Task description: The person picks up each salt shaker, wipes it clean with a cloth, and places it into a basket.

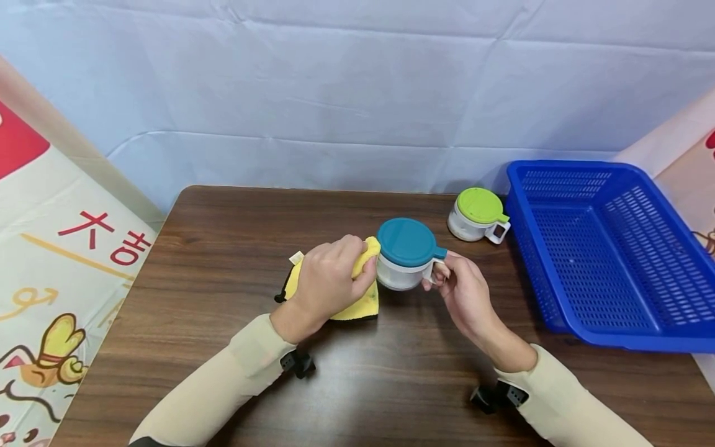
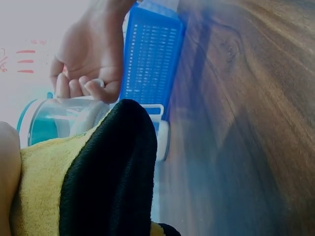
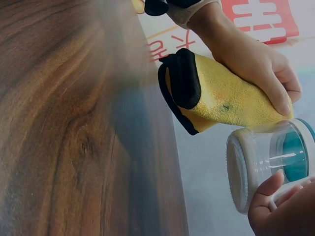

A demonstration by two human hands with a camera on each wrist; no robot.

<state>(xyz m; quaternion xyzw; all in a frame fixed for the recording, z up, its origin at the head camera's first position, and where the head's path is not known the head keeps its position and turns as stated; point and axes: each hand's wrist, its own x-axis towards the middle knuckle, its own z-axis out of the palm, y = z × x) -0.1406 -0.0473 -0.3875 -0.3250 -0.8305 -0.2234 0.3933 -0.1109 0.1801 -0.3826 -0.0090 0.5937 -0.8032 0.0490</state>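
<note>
A clear jar with a teal lid (image 1: 406,242) and a white side handle is held off the table by my right hand (image 1: 468,292), its fingers curled round that handle. My left hand (image 1: 329,276) grips a folded yellow cloth (image 1: 357,307) with black edging, and the cloth touches the jar's left side. In the right wrist view the jar (image 3: 261,157) appears tipped on its side because of the camera angle, with the yellow cloth (image 3: 231,93) against its wall. The left wrist view shows the cloth's black edge (image 2: 113,167) close up, partly hiding the jar.
A second jar with a lime green lid (image 1: 479,208) stands at the back right of the wooden table (image 1: 234,236). Right of it sits a blue plastic basket (image 1: 570,323) with perforated walls. A pale cloth (image 1: 335,93) hangs behind the table.
</note>
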